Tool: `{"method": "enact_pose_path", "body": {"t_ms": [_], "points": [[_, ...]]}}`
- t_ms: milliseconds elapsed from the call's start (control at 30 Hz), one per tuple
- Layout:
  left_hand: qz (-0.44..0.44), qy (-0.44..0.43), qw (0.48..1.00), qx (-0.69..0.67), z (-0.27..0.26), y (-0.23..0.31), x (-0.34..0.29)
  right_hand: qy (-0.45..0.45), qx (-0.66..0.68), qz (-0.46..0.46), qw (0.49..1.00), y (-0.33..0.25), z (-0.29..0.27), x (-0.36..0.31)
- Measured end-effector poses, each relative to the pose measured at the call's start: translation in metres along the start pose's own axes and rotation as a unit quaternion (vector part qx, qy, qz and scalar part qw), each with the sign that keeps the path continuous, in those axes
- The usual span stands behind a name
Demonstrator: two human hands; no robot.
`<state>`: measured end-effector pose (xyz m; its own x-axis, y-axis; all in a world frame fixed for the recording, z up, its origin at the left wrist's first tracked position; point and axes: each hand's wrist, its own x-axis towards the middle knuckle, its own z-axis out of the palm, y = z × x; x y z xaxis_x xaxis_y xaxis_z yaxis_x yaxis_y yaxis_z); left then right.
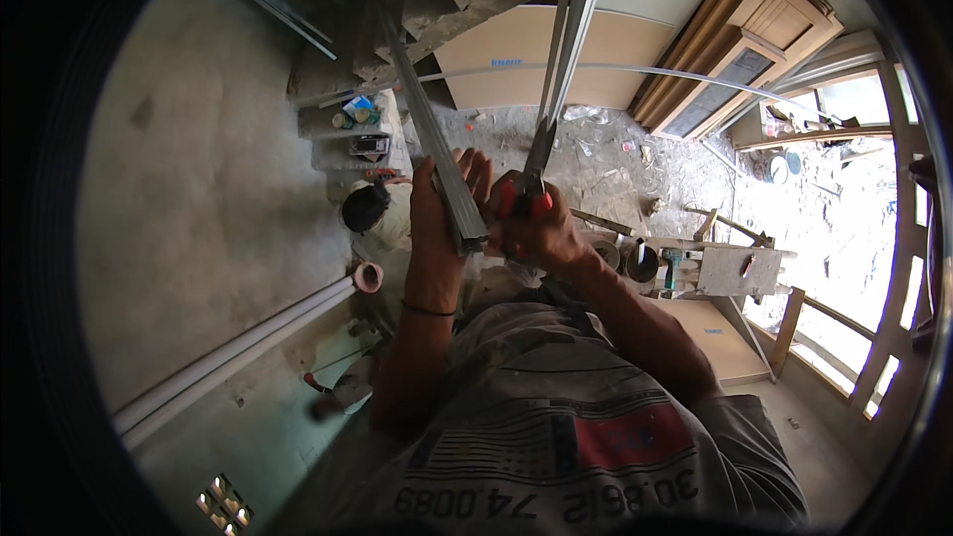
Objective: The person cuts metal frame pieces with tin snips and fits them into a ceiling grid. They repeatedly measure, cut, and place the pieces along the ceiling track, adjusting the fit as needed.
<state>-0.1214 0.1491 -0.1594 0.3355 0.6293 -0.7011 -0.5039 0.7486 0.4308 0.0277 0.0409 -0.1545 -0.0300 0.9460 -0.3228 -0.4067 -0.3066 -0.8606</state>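
My left hand (443, 201) is closed around a long grey metal channel (429, 129) near its cut end. Some fingers curl up along the channel's right side. From my hand the channel runs away to the upper left. In my right hand (544, 233) are metal snips with red handles (539, 203), their dark blades pointing away from me. Just beyond the blades, a second bright metal strip (573, 50) stretches toward the top. I cannot tell whether the blades touch it. Both hands are close together in front of my chest.
Concrete stairs (333, 154) stand ahead left, with small items on them. Large boards (556, 35) and wooden door frames (720, 50) lean at the back. To the right, a rough bench (740, 270) carries a drill (673, 266). Debris (606, 154) litters the floor.
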Motion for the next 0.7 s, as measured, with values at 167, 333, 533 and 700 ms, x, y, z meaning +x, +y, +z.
{"method": "enact_pose_path", "body": {"t_ms": [167, 333, 533, 700], "points": [[-0.087, -0.11, 0.986, -0.089, -0.013, 0.0, 0.023, 0.082, -0.075, -0.074, 0.991, -0.002, -0.007, -0.03], [-0.03, -0.031, 0.994, 0.101, -0.016, -0.033, 0.048, 0.099, -0.269, -0.205, 0.936, -0.029, -0.022, -0.047], [0.061, -0.02, 0.967, 0.245, 0.006, -0.044, 0.037, 0.039, -0.428, -0.297, 0.853, -0.041, -0.018, -0.037], [0.099, 0.012, 0.961, 0.259, 0.008, -0.052, 0.029, -0.006, -0.484, -0.257, 0.836, -0.036, -0.024, -0.033]]}}
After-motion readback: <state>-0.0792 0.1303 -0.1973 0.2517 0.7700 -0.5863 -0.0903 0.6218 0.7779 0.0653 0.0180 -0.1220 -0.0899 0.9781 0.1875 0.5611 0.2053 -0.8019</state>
